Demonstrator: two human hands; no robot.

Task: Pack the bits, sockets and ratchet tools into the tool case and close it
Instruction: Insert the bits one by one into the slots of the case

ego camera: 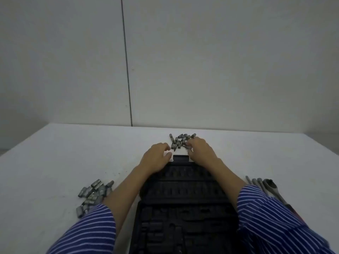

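No legible text or labels anywhere.

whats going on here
A person is packing a tool set. The open black tool case lies in front of them, its slots apparently empty. Their right hand picks at the pile of bits beyond the case; the left hand hovers beside it. Sockets lie at left, the ratchet and extension bars at right.
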